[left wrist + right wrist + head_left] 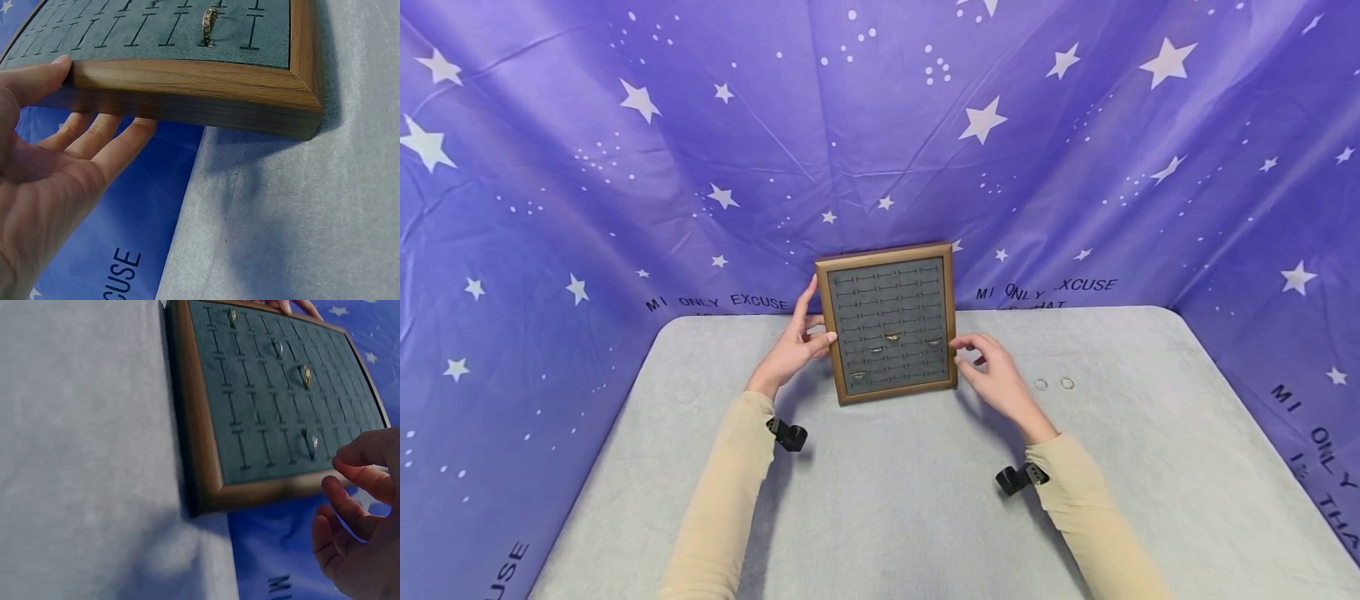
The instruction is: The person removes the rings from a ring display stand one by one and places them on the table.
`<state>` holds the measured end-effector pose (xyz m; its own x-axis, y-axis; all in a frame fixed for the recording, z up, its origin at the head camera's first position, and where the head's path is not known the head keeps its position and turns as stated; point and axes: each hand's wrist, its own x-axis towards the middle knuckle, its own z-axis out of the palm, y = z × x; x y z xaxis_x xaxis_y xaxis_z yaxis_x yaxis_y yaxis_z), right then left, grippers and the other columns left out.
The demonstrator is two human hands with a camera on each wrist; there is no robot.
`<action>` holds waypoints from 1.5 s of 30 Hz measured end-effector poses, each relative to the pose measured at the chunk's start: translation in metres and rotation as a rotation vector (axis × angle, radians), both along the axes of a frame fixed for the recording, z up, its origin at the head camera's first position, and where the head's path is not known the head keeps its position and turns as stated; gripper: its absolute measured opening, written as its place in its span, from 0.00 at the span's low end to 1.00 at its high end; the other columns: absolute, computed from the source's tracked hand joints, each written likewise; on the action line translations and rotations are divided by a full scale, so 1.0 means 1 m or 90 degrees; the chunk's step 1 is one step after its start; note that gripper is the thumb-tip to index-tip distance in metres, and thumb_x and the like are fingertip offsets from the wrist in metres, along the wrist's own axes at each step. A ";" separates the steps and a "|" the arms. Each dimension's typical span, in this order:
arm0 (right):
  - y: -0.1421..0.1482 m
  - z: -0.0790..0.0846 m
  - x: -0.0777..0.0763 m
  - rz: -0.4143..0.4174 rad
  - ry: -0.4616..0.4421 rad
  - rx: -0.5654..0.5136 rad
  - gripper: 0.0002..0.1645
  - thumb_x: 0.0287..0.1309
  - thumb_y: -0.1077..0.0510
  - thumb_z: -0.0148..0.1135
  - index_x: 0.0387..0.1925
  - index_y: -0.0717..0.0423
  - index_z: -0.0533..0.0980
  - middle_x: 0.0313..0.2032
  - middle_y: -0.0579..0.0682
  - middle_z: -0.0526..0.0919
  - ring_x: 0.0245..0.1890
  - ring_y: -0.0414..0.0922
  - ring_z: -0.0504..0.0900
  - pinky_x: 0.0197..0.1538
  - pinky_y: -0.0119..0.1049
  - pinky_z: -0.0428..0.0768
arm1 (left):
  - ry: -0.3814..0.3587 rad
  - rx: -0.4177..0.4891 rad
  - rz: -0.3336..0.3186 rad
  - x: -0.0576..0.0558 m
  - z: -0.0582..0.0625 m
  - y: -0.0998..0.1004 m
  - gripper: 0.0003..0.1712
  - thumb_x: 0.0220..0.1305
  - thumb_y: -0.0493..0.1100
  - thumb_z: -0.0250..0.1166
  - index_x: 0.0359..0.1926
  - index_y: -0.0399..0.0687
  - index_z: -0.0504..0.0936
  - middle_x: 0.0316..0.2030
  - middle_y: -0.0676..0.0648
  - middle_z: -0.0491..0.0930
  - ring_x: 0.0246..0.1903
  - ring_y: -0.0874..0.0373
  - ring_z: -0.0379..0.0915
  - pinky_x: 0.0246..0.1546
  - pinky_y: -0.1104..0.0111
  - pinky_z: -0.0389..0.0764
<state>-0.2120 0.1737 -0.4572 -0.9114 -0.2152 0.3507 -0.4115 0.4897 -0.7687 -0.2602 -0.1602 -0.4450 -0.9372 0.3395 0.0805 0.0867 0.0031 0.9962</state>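
the ring tray stands tipped up near the back of the grey table, its face towards the person. it has a brown wood-grain frame round a grey-green panel cut with rows of dark i-shaped slits. four rings sit in the slits, well apart: two gold-coloured rings and two silvery rings. the tray's lower edge is close to the tabletop (whether it actually touches, i can't tell).

the left hand grips the tray's left side, its thumb on the front of the frame and its fingers behind. the right hand is at the opposite side, fingers loosely bent, with a narrow gap between the fingertips and nothing visible in it; they are right by the frame, but contact is unclear.

two loose rings lie side by side on the table, to the right of the right hand, too small to tell much about. a purple-blue curtain with white stars and black lettering hangs behind and at both sides. the tray hides part of the table's back edge and, from the head view, some of the left fingers. black wrist cameras are worn over the cream sleeves.
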 end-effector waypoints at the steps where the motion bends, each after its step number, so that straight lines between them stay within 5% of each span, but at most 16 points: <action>1: -0.002 0.003 -0.001 0.005 0.005 0.005 0.15 0.57 0.70 0.60 0.48 0.65 0.77 0.48 0.60 0.78 0.49 0.58 0.73 0.45 0.51 0.76 | -0.001 0.003 -0.001 0.000 0.000 0.000 0.55 0.66 0.25 0.55 0.74 0.80 0.39 0.57 0.30 0.68 0.41 0.52 0.77 0.42 0.55 0.80; 8: -0.017 0.016 -0.008 0.033 0.034 0.026 0.14 0.57 0.69 0.61 0.46 0.63 0.78 0.45 0.57 0.79 0.45 0.54 0.74 0.44 0.52 0.75 | 0.000 0.003 -0.002 -0.002 -0.001 0.000 0.55 0.66 0.25 0.54 0.75 0.80 0.39 0.56 0.31 0.68 0.40 0.54 0.77 0.44 0.50 0.78; 25: -0.057 0.016 -0.016 0.072 0.051 0.046 0.12 0.59 0.65 0.62 0.45 0.61 0.78 0.43 0.54 0.78 0.42 0.48 0.73 0.40 0.40 0.73 | 0.003 -0.003 0.001 0.000 -0.002 0.001 0.55 0.66 0.25 0.55 0.75 0.79 0.38 0.53 0.32 0.70 0.36 0.56 0.76 0.36 0.66 0.80; 34: -0.072 0.014 -0.020 0.056 0.041 0.037 0.12 0.60 0.64 0.62 0.46 0.60 0.79 0.41 0.53 0.77 0.40 0.46 0.74 0.41 0.39 0.73 | 0.011 -0.016 0.002 0.000 -0.003 0.001 0.55 0.66 0.26 0.55 0.75 0.78 0.38 0.54 0.32 0.71 0.36 0.56 0.76 0.38 0.59 0.80; 45: -0.079 0.013 -0.021 0.031 0.046 0.064 0.10 0.57 0.65 0.63 0.42 0.61 0.81 0.38 0.53 0.76 0.41 0.48 0.73 0.47 0.42 0.73 | 0.015 -0.011 0.006 0.000 -0.002 0.000 0.55 0.66 0.26 0.55 0.75 0.79 0.38 0.55 0.30 0.70 0.38 0.54 0.77 0.36 0.66 0.80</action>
<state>-0.2330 0.0943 -0.4445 -0.8721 -0.2961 0.3896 -0.4893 0.5413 -0.6838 -0.2604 -0.1600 -0.4473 -0.9382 0.3322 0.0966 0.1099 0.0212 0.9937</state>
